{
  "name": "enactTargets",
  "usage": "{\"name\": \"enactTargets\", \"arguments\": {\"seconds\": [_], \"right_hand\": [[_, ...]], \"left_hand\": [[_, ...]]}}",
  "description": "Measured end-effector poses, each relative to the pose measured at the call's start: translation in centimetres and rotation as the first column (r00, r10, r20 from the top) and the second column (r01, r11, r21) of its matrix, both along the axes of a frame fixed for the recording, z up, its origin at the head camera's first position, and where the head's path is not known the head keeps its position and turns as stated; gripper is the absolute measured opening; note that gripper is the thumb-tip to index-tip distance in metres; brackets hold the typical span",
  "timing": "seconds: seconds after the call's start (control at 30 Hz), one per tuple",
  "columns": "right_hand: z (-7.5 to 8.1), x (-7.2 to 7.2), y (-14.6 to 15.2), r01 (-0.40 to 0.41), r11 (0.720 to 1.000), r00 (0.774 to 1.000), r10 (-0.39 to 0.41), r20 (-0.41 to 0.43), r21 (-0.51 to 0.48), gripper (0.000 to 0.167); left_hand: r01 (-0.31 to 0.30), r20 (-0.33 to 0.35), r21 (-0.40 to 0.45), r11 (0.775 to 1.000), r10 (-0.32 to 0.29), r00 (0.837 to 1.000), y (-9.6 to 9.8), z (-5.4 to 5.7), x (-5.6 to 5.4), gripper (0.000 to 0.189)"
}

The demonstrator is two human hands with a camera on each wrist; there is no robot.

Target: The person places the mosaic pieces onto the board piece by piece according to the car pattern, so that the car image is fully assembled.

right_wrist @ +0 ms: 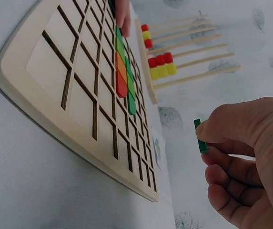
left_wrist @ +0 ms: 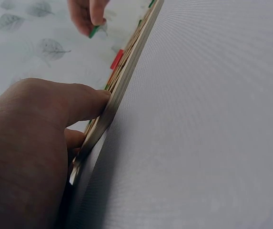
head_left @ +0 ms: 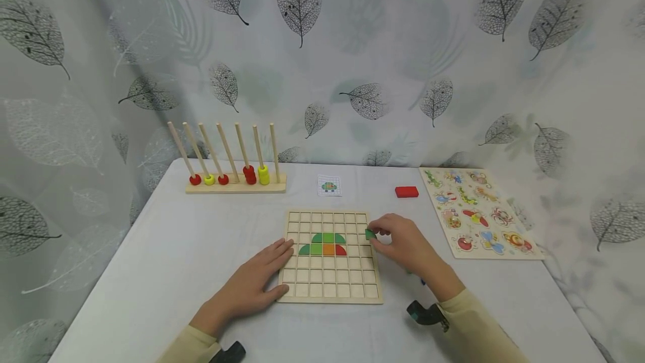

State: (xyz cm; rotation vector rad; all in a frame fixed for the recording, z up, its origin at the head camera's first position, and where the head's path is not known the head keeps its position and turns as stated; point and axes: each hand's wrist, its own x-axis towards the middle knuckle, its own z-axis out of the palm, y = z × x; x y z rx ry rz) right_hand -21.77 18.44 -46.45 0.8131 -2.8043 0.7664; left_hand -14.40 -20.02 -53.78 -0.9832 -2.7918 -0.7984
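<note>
My right hand [head_left: 410,248] pinches a small green tile [right_wrist: 200,137] between thumb and fingertips, just over the right edge of a wooden grid board [head_left: 330,299]. My left hand [head_left: 254,279] rests on the board's left edge, its fingers spread fairly straight and its thumb [left_wrist: 91,101] touching the rim. Two rows of coloured tiles lie in the board's cells. The upper row has a light green tile [head_left: 328,238] between two darker green rounded ones. Below it are green tiles, an orange tile [head_left: 328,249] and a red rounded tile [head_left: 340,250].
A pegged bead counter [head_left: 235,188] with red and yellow beads stands at the back left. Behind the board lies a picture card [head_left: 330,185]. A red block [head_left: 406,191] and an insect picture board [head_left: 484,214] are to the right. Small pieces show partly under my right wrist.
</note>
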Motion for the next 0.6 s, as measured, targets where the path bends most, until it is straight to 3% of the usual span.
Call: {"name": "enactTargets", "arguments": {"seconds": [0.6], "right_hand": [[-1.2,0.7,-2.7,0.028,0.999,0.991,-0.032,0.128,0.03,0.024]], "left_hand": [[0.0,-0.001,0.005,1.0,0.0,1.0,0.0,0.2,0.1,0.076]]}}
